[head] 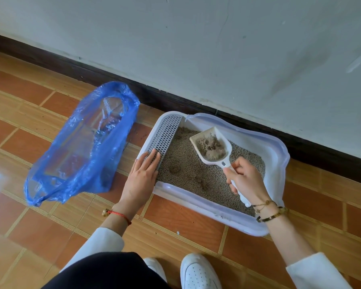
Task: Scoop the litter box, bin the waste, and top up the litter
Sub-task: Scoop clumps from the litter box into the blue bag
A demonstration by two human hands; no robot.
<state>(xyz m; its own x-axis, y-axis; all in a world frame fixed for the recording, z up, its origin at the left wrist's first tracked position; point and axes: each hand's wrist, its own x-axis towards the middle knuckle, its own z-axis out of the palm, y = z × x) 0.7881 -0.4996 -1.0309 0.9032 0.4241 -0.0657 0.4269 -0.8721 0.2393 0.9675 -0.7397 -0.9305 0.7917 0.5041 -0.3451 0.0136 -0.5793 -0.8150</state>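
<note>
A white litter box (276, 155) filled with grey litter (186, 165) lies on the floor against the wall. My right hand (245, 177) grips the handle of a white scoop (212, 146), held level above the litter with clumps of waste in it. My left hand (143, 175) rests flat, fingers apart, on the box's left edge beside the grid strip (166, 133). A few darker clumps (174, 169) sit in the litter near the front. An open blue plastic bag (81, 147) lies on the floor left of the box.
Orange tiled floor (186, 222) all around. A dark skirting board (117, 77) and white wall run behind the box. My white shoes (198, 272) stand just in front of the box.
</note>
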